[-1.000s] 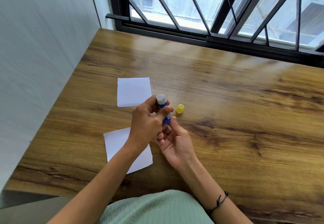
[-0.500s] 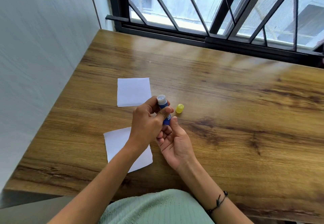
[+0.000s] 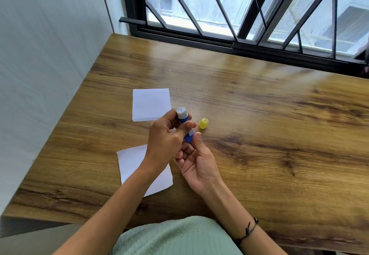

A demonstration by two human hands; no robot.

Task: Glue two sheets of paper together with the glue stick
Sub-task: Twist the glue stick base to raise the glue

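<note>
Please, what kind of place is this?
Probably a room at home: a wooden table stands in a corner, between a pale wall and a barred window that looks onto another building.

Two paper sheets (image 3: 151, 104) (image 3: 129, 162), one glue stick (image 3: 184, 124), apparently one cap (image 3: 203, 123).

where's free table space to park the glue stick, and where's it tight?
Free: the broad bare stretch of table right of the yellow cap, out to the window frame; also the strip between the far paper and the window. Tight: around the left hand and right hand gripping the glue stick, between both papers, the near paper under the left forearm.
</note>
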